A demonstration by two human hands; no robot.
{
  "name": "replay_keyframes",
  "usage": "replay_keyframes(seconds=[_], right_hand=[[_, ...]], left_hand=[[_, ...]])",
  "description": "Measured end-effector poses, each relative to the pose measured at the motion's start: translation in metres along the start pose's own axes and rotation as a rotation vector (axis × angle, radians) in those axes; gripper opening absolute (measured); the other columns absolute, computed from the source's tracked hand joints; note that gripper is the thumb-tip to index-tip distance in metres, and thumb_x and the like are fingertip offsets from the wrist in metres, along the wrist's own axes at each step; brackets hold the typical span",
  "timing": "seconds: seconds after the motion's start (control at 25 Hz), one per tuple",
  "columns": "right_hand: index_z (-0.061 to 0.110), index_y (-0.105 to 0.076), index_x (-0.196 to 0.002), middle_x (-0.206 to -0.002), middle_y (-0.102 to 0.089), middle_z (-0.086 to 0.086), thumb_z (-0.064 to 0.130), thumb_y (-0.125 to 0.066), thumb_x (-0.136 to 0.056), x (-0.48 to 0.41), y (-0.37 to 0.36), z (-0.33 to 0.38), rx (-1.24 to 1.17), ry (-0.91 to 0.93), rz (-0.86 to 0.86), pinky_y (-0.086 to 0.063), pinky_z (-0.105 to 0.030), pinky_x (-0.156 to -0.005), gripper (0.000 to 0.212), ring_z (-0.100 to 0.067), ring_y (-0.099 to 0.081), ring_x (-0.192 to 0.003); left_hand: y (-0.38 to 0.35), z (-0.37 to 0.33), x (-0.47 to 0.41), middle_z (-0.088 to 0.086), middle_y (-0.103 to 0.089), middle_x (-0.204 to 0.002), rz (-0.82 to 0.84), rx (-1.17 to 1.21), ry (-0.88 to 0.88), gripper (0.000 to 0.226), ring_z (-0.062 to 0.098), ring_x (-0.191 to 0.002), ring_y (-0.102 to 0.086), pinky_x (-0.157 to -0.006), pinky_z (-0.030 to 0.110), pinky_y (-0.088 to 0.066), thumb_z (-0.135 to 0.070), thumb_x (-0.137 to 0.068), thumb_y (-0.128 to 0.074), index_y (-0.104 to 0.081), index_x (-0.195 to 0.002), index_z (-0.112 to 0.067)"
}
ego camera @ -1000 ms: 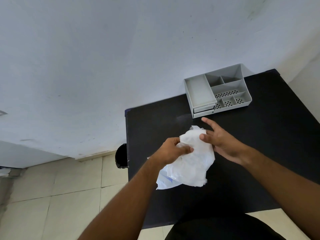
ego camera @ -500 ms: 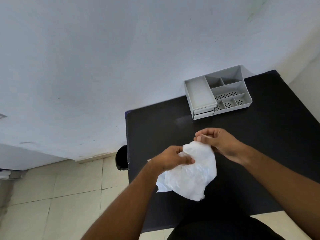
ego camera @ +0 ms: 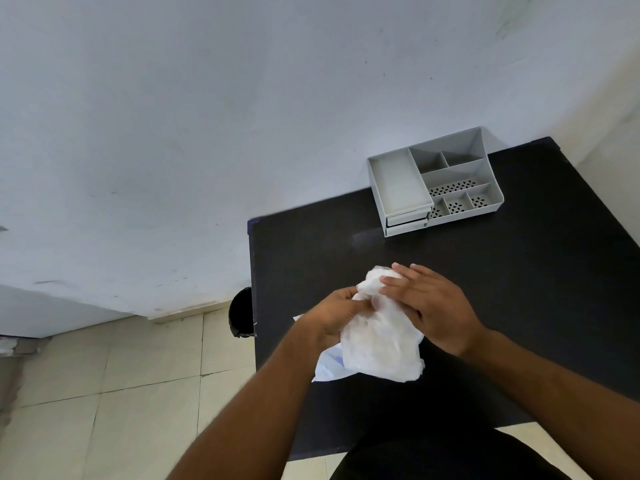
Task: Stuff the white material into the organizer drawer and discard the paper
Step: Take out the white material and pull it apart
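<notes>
White material: a crumpled, thin bundle held up over the near-left part of the counter, between both hands. A sheet of paper with a bluish tint shows beneath its near-left edge; whether the two are touching cannot be told.

Left grip: fingers curled tight round the left side of the bundle, thumb pressed into it.

Right grip: spread, fingers straight and laid flat across the upper far end of the bundle, pressing on it without closing round it.

Organizer: grey, set at the far side of the counter against the wall, well apart from the hands. Several open-topped compartments, some with perforated floors. Two small drawers stacked at its near-left corner; both sit about flush with the front.

Surroundings: a dark round bin stands on the tiled floor just beside the counter's left edge
</notes>
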State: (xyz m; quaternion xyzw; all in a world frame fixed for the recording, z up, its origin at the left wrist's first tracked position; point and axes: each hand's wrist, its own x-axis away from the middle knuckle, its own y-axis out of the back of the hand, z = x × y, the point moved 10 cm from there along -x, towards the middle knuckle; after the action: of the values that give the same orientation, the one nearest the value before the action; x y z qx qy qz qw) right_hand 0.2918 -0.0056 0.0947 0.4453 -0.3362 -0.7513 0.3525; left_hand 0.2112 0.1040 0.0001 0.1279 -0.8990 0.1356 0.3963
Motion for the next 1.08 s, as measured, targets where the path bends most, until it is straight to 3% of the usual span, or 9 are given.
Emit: replay_keyframes(seconds=[0.16, 0.32, 0.52, 0.68, 0.76, 0.84, 0.92, 1.0, 1.08], right_hand=[[0.019, -0.066, -0.131, -0.139, -0.063, 0.0, 0.037, -0.032, -0.106, 0.011, -0.018, 0.004, 0.118, 0.052, 0.154, -0.03, -0.045, -0.115, 0.046, -0.029, -0.048, -0.139], [0.015, -0.039, -0.152, -0.159, -0.039, -0.002, 0.053, -0.024, -0.105, 0.025, -0.039, 0.008, 0.156, -0.025, 0.345, -0.016, -0.047, -0.121, 0.063, -0.022, -0.024, -0.152], [0.018, -0.03, -0.156, -0.163, -0.022, 0.001, 0.059, -0.026, -0.103, 0.029, -0.046, 0.025, 0.067, -0.019, 0.406, -0.005, -0.04, -0.123, 0.067, -0.014, -0.018, -0.152], [0.024, -0.063, -0.134, -0.141, -0.06, 0.009, 0.048, -0.038, -0.103, 0.024, -0.03, 0.023, -0.191, -0.099, 0.295, -0.023, -0.032, -0.122, 0.046, -0.008, -0.051, -0.135], [0.027, -0.072, -0.116, -0.113, -0.073, 0.013, 0.04, -0.05, -0.098, 0.016, 0.002, -0.005, -0.326, -0.36, 0.024, -0.042, -0.029, -0.109, 0.032, -0.008, -0.066, -0.109], [0.026, -0.068, -0.122, -0.112, -0.066, 0.015, 0.036, -0.057, -0.096, 0.014, 0.016, -0.04, -0.44, -0.685, -0.098, -0.05, -0.029, -0.096, 0.03, -0.003, -0.062, -0.104], [0.025, -0.06, -0.134, -0.123, -0.06, 0.014, 0.04, -0.063, -0.094, 0.011, -0.005, -0.059, -0.64, -0.941, 0.14, -0.05, -0.031, -0.095, 0.042, -0.006, -0.06, -0.109], [0.024, -0.069, -0.121, -0.116, -0.073, 0.006, 0.043, -0.066, -0.092, 0.012, -0.03, -0.054, -0.92, -1.068, 0.427, -0.057, -0.035, -0.09, 0.035, -0.012, -0.071, -0.1], [0.023, -0.077, -0.104, -0.099, -0.079, 0.001, 0.038, -0.07, -0.089, 0.01, -0.034, -0.052, -0.998, -1.086, 0.485, -0.062, -0.035, -0.077, 0.022, -0.014, -0.076, -0.087]], left_hand=[[-0.013, 0.008, 0.004, 0.024, -0.067, -0.129, 0.056, 0.182, 0.054, 0.04, 0.038, -0.123, -0.063, -0.107, 0.048, -0.05, -0.005, -0.093, -0.067, -0.063, -0.133, -0.003], [-0.027, 0.0, 0.009, 0.019, -0.071, -0.114, 0.124, 0.355, 0.07, 0.043, 0.031, -0.105, -0.068, -0.1, 0.046, -0.05, -0.033, -0.093, -0.058, -0.069, -0.124, -0.005], [-0.013, -0.002, -0.002, 0.011, -0.077, -0.113, -0.104, 0.262, 0.067, 0.039, 0.03, -0.109, -0.07, -0.103, 0.052, -0.052, -0.045, -0.09, -0.073, -0.072, -0.117, -0.016], [0.005, -0.001, -0.007, 0.007, -0.075, -0.108, -0.26, 0.069, -0.024, 0.028, 0.028, -0.1, -0.072, -0.091, 0.046, -0.06, -0.038, -0.092, -0.074, -0.069, -0.113, -0.021], [0.006, -0.005, -0.006, 0.007, -0.078, -0.106, -0.248, -0.003, -0.1, 0.033, 0.027, -0.098, -0.075, -0.091, 0.046, -0.061, -0.038, -0.089, -0.077, -0.071, -0.114, -0.019], [0.003, -0.01, -0.004, 0.004, -0.079, -0.105, -0.207, -0.108, -0.147, 0.034, 0.025, -0.097, -0.076, -0.092, 0.046, -0.06, -0.037, -0.087, -0.079, -0.071, -0.114, -0.019], [-0.006, -0.014, 0.0, 0.004, -0.079, -0.107, -0.13, -0.125, -0.165, 0.033, 0.025, -0.098, -0.076, -0.091, 0.044, -0.061, -0.034, -0.088, -0.078, -0.071, -0.117, -0.018], [-0.015, -0.014, 0.002, 0.006, -0.078, -0.109, -0.06, -0.1, -0.161, 0.036, 0.027, -0.1, -0.076, -0.091, 0.043, -0.061, -0.03, -0.089, -0.079, -0.07, -0.12, -0.014], [-0.02, -0.012, 0.002, 0.008, -0.077, -0.112, -0.021, -0.082, -0.135, 0.039, 0.029, -0.103, -0.075, -0.094, 0.045, -0.06, -0.03, -0.088, -0.079, -0.07, -0.122, -0.013]])
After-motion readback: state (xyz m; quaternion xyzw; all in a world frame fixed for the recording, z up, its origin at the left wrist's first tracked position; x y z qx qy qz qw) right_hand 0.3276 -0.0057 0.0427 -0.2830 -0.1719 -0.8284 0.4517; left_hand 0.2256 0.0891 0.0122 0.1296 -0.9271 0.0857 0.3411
